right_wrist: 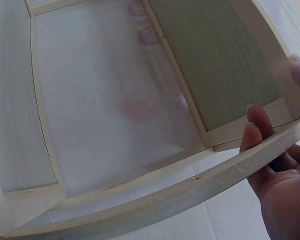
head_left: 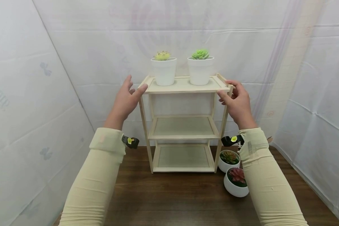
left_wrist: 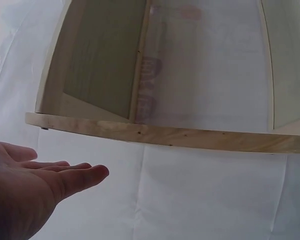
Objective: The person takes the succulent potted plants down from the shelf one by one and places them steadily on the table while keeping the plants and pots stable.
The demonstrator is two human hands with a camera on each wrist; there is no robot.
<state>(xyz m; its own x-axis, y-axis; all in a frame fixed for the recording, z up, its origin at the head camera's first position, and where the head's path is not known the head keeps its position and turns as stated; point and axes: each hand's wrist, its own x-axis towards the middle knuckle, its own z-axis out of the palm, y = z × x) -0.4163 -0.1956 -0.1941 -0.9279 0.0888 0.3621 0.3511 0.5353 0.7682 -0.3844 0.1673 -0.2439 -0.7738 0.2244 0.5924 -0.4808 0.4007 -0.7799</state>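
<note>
Head: right fingers hold rack, left fingers off its edge.

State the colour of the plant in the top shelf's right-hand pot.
The plant is bright green, clearest in the head view.

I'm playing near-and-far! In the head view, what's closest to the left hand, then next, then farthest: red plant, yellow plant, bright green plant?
From the left hand:
1. Yellow plant: top shelf, left side.
2. Bright green plant: same shelf, right side.
3. Red plant: table, lower right.
</note>
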